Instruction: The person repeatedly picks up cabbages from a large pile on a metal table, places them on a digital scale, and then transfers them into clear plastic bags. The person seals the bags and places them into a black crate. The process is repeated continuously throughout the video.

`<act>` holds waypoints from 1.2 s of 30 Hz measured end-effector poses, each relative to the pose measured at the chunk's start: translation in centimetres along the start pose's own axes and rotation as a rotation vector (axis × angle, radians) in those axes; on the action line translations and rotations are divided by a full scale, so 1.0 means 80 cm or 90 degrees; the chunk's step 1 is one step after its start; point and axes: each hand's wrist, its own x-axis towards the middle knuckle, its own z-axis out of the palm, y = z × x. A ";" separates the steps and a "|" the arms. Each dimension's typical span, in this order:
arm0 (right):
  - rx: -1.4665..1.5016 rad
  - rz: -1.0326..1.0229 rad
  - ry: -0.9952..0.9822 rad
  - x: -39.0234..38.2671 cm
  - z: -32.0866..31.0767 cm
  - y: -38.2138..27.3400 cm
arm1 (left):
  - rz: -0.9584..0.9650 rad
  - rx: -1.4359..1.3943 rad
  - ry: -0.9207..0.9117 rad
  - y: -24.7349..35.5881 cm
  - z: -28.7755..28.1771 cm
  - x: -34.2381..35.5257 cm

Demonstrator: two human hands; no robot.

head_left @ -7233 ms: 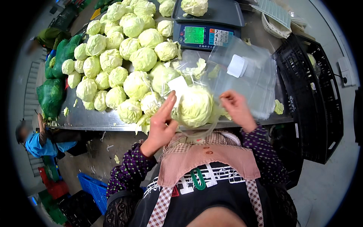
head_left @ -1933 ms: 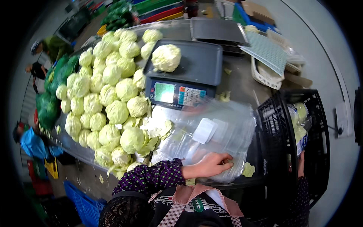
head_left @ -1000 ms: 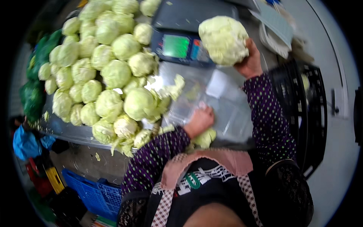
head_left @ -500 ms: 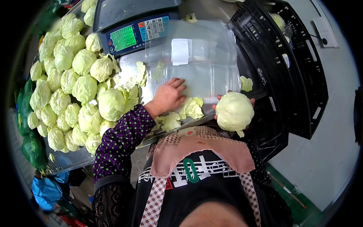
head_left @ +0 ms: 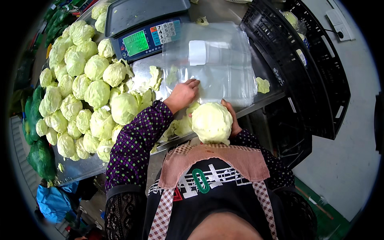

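Observation:
A pale green cabbage [head_left: 212, 123] rests in my right hand [head_left: 232, 117], close in front of the apron; the thumb shows on its right side and the other fingers are hidden under it. A stack of clear plastic bags [head_left: 228, 78] lies flat on the metal table with a white label on top. My left hand [head_left: 185, 95] is on the near left part of the bags, its fingers drawn together at the top bag's film. Loose cabbage leaves [head_left: 182, 127] lie under and beside my left wrist, partly hidden by the held cabbage.
A heap of cabbages [head_left: 82, 92] covers the table's left side. Beyond it stands a digital scale [head_left: 146, 38] with a lit green display. Black plastic crates [head_left: 304, 80] stand on the right. Dark green gourds [head_left: 42, 160] lie at the far left edge.
My right hand has brought the cabbage leftward, nearer my left hand. My left fingers, spread before, have drawn together on the bags. The view has shifted slightly.

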 end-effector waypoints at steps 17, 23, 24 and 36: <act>-0.104 -0.256 -0.103 0.013 -0.045 -0.080 | -0.091 0.129 -0.036 0.068 -0.039 0.024; -0.244 -0.262 0.020 -0.003 -0.040 -0.104 | -0.165 -0.109 0.116 0.126 -0.084 0.040; -0.343 -0.248 0.109 -0.022 -0.020 -0.105 | -0.155 -0.125 0.124 0.132 -0.085 0.041; -1.537 -0.969 0.280 0.026 0.028 -0.189 | 0.032 -0.021 -0.032 0.142 -0.136 0.027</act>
